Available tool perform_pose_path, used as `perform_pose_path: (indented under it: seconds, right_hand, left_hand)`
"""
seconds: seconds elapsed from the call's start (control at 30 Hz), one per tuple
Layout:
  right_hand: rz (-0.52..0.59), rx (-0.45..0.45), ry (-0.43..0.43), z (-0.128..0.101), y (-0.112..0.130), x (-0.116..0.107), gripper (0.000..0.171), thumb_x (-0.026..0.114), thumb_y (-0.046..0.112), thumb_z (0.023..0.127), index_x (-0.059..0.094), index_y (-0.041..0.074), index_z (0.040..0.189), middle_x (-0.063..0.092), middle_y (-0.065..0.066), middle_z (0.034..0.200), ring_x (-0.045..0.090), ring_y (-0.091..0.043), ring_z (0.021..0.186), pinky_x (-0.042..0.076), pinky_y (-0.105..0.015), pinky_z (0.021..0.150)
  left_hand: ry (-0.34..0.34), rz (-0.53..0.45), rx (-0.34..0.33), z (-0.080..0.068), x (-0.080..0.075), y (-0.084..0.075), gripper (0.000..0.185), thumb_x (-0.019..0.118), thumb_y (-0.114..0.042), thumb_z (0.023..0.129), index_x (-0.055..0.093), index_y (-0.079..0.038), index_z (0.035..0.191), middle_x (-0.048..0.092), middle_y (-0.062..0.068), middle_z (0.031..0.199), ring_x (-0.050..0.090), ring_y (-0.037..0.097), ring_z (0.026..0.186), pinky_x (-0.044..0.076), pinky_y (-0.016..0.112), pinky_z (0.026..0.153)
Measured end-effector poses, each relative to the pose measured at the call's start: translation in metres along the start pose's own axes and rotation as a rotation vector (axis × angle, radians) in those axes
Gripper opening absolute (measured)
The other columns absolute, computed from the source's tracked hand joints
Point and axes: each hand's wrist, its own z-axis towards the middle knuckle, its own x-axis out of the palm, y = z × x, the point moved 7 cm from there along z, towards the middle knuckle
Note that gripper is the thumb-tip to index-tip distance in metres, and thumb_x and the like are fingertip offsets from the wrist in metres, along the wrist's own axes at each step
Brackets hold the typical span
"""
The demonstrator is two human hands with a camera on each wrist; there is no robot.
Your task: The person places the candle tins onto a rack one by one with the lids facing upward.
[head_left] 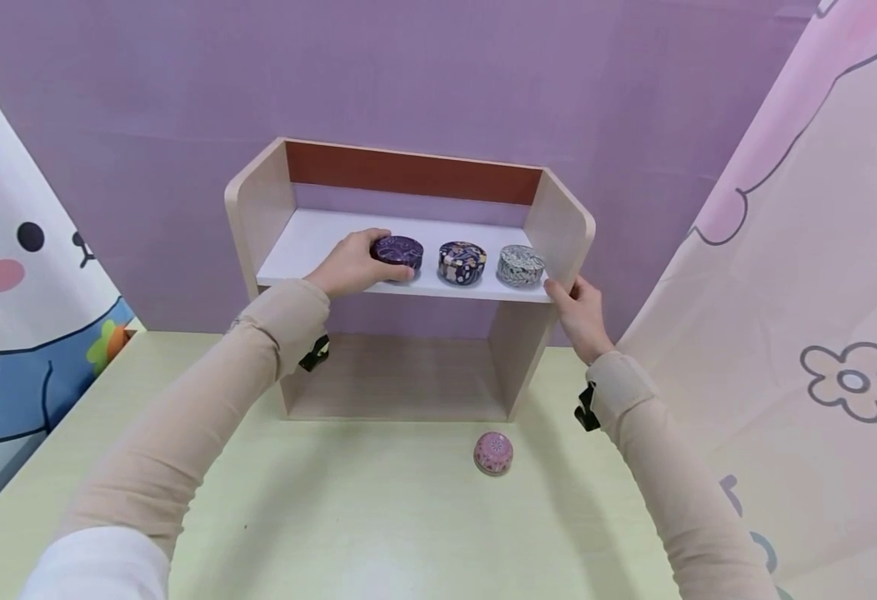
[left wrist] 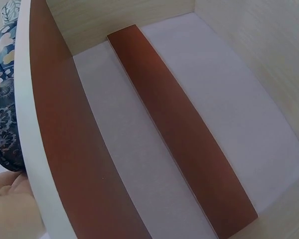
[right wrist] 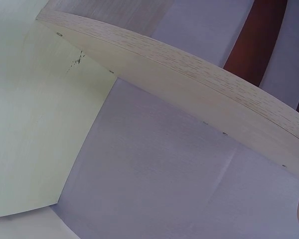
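Observation:
My left hand pinches a round dark purple patterned tin between thumb and fingers, at the front of the white upper shelf. In the left wrist view the same tin shows at the left edge, beside the fingers. To its right on the shelf stand a navy flowered tin and a grey-white leaf-patterned tin. My right hand grips the front edge of the small wooden rack's right side panel, thumb near the shelf's corner.
A pink patterned tin lies on the pale yellow table, in front of the rack's lower board. Behind the rack hangs a purple cloth. Printed curtains border the table on both sides.

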Motion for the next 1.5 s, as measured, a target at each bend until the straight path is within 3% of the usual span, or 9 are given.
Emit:
perform_pose_path:
  seconds: [0.5, 0.87, 1.0, 1.17, 1.37, 1.5]
  right_hand:
    - [0.019, 0.000, -0.006, -0.001, 0.001, 0.000, 0.048, 0.052, 0.031, 0.091, 0.048, 0.004, 0.130, 0.053, -0.015, 0.126, 0.050, -0.018, 0.107, 0.041, -0.036, 0.097]
    - [0.025, 0.004, 0.003, -0.002, 0.002, 0.001, 0.049, 0.051, 0.031, 0.091, 0.047, 0.004, 0.131, 0.052, -0.015, 0.128, 0.050, -0.019, 0.108, 0.040, -0.038, 0.099]
    - [0.018, 0.008, -0.004, -0.002, 0.001, 0.000, 0.049, 0.051, 0.031, 0.091, 0.047, 0.004, 0.131, 0.052, -0.015, 0.127, 0.050, -0.018, 0.107, 0.041, -0.036, 0.098]
    - [0.014, 0.007, -0.006, -0.002, 0.000, 0.001, 0.048, 0.052, 0.031, 0.091, 0.049, 0.003, 0.130, 0.053, -0.016, 0.126, 0.050, -0.016, 0.104, 0.041, -0.033, 0.095]
    - [0.016, 0.003, -0.011, -0.001, -0.001, 0.001, 0.048, 0.052, 0.031, 0.090, 0.049, 0.004, 0.130, 0.054, -0.015, 0.124, 0.051, -0.016, 0.104, 0.042, -0.033, 0.094]
    - [0.027, 0.004, -0.009, 0.000, -0.001, 0.001, 0.049, 0.053, 0.032, 0.090, 0.048, 0.004, 0.130, 0.053, -0.015, 0.126, 0.050, -0.017, 0.106, 0.041, -0.035, 0.096]
  left_hand:
    - [-0.007, -0.001, -0.033, 0.000, 0.000, 0.001, 0.092, 0.072, -0.044, 0.074, 0.025, -0.008, 0.144, 0.031, 0.014, 0.146, 0.032, 0.029, 0.133, 0.027, 0.044, 0.111]
    - [0.002, -0.030, -0.004, -0.005, -0.006, -0.001, 0.089, 0.069, -0.044, 0.077, 0.025, -0.005, 0.144, 0.029, 0.013, 0.148, 0.029, 0.027, 0.135, 0.023, 0.041, 0.113]
    - [-0.050, -0.125, 0.037, -0.013, -0.012, -0.004, 0.079, 0.066, -0.038, 0.081, 0.028, -0.006, 0.143, 0.032, 0.010, 0.147, 0.032, 0.025, 0.134, 0.027, 0.037, 0.111]
    - [-0.180, -0.202, 0.125, -0.025, -0.021, -0.015, 0.062, 0.062, -0.030, 0.086, 0.037, -0.008, 0.139, 0.041, 0.008, 0.142, 0.038, 0.023, 0.131, 0.033, 0.032, 0.108]
    - [-0.242, -0.179, 0.235, -0.040, -0.024, -0.032, 0.053, 0.060, -0.023, 0.088, 0.042, -0.005, 0.134, 0.044, 0.009, 0.138, 0.039, 0.020, 0.130, 0.035, 0.028, 0.107]
    - [-0.323, -0.146, 0.361, -0.055, -0.021, -0.040, 0.047, 0.060, -0.016, 0.088, 0.046, -0.001, 0.130, 0.048, 0.011, 0.134, 0.043, 0.022, 0.126, 0.038, 0.029, 0.105]
